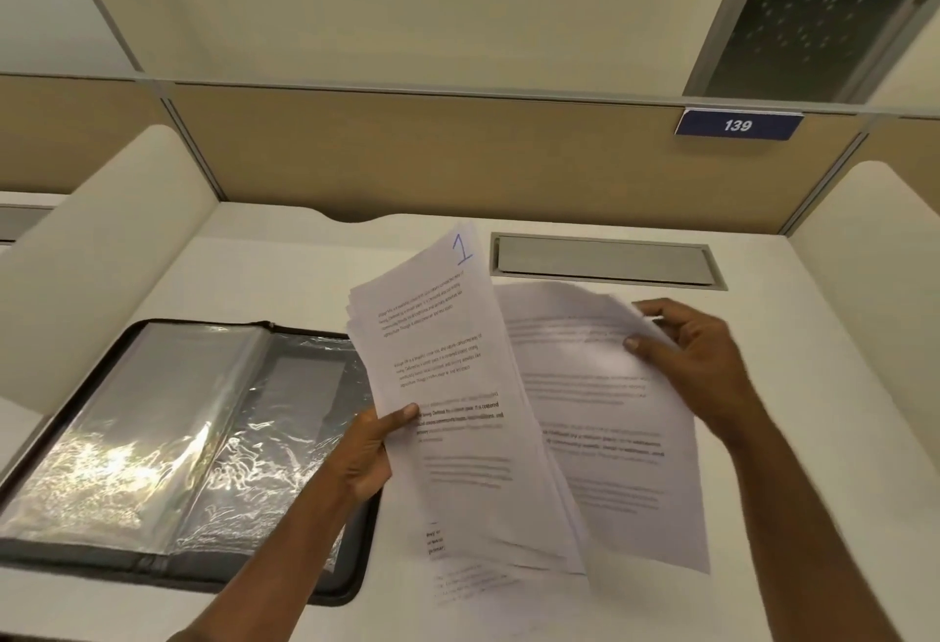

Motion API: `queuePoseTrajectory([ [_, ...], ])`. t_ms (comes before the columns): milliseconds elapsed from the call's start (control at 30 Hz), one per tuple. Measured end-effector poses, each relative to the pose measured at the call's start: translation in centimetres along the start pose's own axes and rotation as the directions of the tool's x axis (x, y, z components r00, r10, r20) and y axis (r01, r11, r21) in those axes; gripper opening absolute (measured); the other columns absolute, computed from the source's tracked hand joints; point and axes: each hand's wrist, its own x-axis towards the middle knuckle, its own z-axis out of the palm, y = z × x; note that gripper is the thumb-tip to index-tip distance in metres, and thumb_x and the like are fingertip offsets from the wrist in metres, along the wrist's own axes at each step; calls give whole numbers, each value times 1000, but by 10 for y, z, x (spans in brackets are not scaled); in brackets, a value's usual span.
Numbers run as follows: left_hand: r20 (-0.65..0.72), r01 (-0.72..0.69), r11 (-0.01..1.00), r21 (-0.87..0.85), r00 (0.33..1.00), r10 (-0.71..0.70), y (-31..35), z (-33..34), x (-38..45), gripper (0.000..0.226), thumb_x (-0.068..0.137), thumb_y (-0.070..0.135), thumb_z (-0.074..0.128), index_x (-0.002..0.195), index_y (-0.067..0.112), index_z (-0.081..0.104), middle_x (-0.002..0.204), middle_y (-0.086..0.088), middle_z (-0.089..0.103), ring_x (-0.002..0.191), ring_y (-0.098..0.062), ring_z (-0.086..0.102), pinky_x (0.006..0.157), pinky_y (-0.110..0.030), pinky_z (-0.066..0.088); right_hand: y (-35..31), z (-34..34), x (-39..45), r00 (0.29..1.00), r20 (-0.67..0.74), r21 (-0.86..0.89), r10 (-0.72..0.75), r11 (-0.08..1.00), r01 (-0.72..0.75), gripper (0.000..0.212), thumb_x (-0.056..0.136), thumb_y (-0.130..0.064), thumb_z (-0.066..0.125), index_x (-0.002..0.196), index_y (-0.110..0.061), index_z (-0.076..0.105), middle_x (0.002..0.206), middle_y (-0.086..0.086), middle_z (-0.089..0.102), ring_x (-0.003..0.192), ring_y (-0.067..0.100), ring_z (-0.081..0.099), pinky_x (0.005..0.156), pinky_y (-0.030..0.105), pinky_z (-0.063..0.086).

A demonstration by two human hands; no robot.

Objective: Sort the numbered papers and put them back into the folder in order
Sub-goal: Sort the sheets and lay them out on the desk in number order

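At the left, the black zip folder with clear plastic sleeves [168, 438] lies open on the white surface [254, 275], and its sleeves look empty, so no paper is put back yet. In the middle, the left hand [363, 458] holds up a stack of white printed papers [447, 387], thumb on the front, fingers hidden behind; the top sheet has a blue handwritten "1". To the right, the right hand [697, 362] pinches the upper edge of a separate group of white sheets [600, 412], so I judge the sorting is only in progress
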Motion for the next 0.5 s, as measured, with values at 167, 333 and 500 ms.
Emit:
queuePoseTrajectory([
  [167,9,92,995,-39,996,-92,-15,2,-1,51,80,-3,71,130,4,61,128,-27,64,114,-44,65,93,-57,55,31,41,-8,972,187,82,140,984,-158,27,86,2,73,105,-17,71,90,5,77,72,20,72,62,29,57],
  [333,-114,144,990,2,983,-143,-37,0,7,49,81,-3,74,127,7,63,122,-25,68,114,-46,64,102,-64,46,76,67,-14,933,188,272,307,896,-350,66,69,-38,86,131,-28,64,124,-5,71,103,28,73,84,45,60],
  [500,-277,166,975,147,953,-121,-53,4,14,33,89,1,70,122,5,67,107,-15,76,99,-33,72,80,-44,60,124,84,-37,823,270,492,501,663,-565,51,96,-42,65,139,-16,60,130,10,68,120,30,66,102,49,51],
])
